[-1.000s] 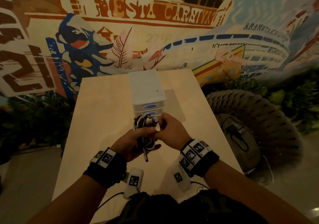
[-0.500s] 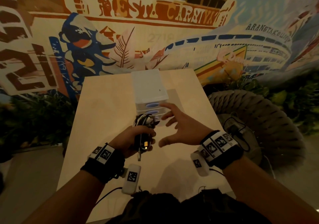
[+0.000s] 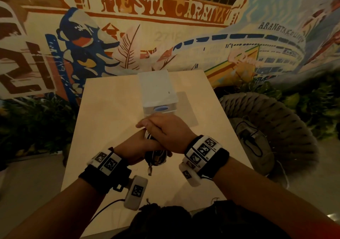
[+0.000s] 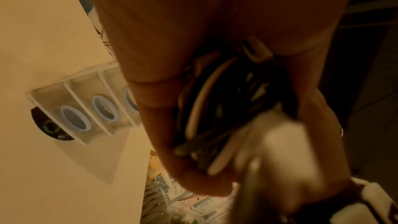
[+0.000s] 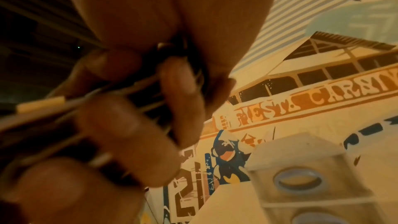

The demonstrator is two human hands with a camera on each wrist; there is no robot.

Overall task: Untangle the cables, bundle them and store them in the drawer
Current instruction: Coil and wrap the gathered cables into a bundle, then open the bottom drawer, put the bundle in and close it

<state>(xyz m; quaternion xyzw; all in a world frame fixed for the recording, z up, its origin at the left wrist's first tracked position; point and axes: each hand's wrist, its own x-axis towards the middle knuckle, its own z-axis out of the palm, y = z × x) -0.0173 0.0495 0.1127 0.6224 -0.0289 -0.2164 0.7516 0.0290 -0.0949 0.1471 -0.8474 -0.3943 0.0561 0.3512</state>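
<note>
A coiled bundle of black and white cables hangs just above the pale wooden table, and both hands grip it. My left hand holds it from below, with the coils lying across its palm. From above, my right hand curls its fingers over the cable strands. One plug end dangles under the hands. Right behind them the small translucent drawer unit stands with its blue-ringed drawers shut.
A woven round chair stands close to the table's right edge, with a dark device and its cord on the seat. Plants line the floor on both sides. A painted mural wall rises behind the table's far edge.
Half a second ago my right hand was open, off the bundle, near the drawer unit. It has come back over the bundle and closed on it. The left hand kept its hold.
</note>
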